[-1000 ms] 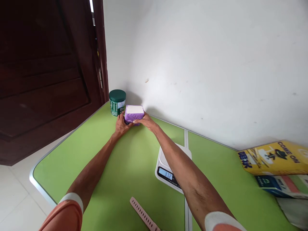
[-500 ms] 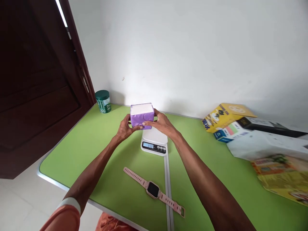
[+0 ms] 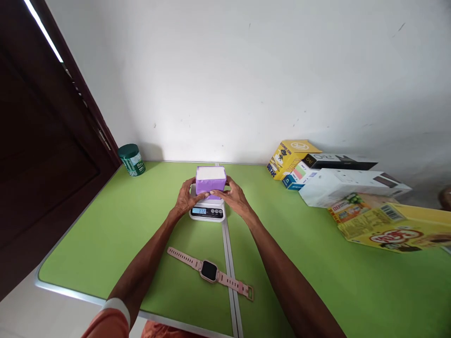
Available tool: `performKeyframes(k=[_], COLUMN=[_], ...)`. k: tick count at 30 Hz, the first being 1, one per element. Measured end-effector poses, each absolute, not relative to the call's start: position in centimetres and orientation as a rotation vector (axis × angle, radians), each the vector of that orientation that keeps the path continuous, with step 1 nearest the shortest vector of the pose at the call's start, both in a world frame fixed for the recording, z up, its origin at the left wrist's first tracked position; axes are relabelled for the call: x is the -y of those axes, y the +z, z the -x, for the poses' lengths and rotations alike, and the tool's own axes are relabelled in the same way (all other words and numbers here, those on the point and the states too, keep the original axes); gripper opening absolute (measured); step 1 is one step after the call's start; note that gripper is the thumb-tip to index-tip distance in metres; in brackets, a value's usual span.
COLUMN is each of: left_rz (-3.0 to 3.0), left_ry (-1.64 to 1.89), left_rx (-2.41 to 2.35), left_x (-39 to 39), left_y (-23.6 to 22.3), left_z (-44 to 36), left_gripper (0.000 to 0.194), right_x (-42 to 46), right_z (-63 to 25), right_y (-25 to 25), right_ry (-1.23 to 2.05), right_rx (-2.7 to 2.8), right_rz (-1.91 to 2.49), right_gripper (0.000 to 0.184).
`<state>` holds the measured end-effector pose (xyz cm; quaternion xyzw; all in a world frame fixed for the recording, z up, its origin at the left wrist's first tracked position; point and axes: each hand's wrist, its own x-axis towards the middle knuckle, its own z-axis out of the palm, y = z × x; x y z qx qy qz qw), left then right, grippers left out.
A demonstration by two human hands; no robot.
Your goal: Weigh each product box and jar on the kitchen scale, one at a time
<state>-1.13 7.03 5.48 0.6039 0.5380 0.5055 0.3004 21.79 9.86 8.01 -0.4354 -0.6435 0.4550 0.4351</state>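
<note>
A purple-wrapped pack of paper tissues with a white top [image 3: 210, 184] is held upright between my two hands at the kitchen scale. My left hand [image 3: 186, 197] is closed on its left side, thumb across the lower front. From the right, my right hand [image 3: 234, 195] grips it, thumb also on the front. Under the pack is the white kitchen scale [image 3: 206, 213], its lit display reading about 372. Whether the pack rests fully on the platform cannot be made out. Nearer me lies a pink-strapped smartwatch [image 3: 209, 271] with a dark screen.
A green-lidded jar [image 3: 131, 160] stands at the table's back left corner. Along the right are a yellow box [image 3: 292, 157], a white box [image 3: 338, 185], and a yellow food carton [image 3: 391, 230]. The green table [image 3: 105, 244] meets the wall behind; a dark door [image 3: 42, 141] is left.
Both hands have brought the tissue pack lower and rightward over the scale, which it now covers more. My view has shifted, moving the boxes leftward in the picture.
</note>
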Motion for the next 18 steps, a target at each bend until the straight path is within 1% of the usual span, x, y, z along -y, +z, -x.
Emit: performKeyframes(k=[1, 5, 7, 12, 18], left_rz=[-1.583, -1.479, -1.458, -1.448, -1.37], left_ry=[1.38, 1.484, 1.515, 1.549, 1.551], left_rx=[-1.409, -1.322, -1.3, -1.259, -1.198], left_x=[-6.9, -6.2, -6.0, -5.9, -6.1], left_y=[5.2, 4.3, 4.1, 4.2, 3.6], left_z=[1.3, 1.3, 1.0, 0.4, 0.6], left_gripper=[0.09, 0.088, 0.09, 0.089, 0.091], right_x=[-9.6, -8.5, -8.2, -8.6, -8.9], right_z=[-21.8, -21.4, -21.0, -20.5, -20.5], right_y=[7.5, 5.4, 4.6, 3.5, 2.6], right_ry=[1.119, 1.041, 1.011, 0.962, 0.988], right_rx=[1.561, 1.351, 1.286, 1.298, 1.255], right_rz=[1.069, 1.021, 1.023, 1.031, 1.027], right_gripper=[0.105, 0.095, 0.094, 0.09, 0.084])
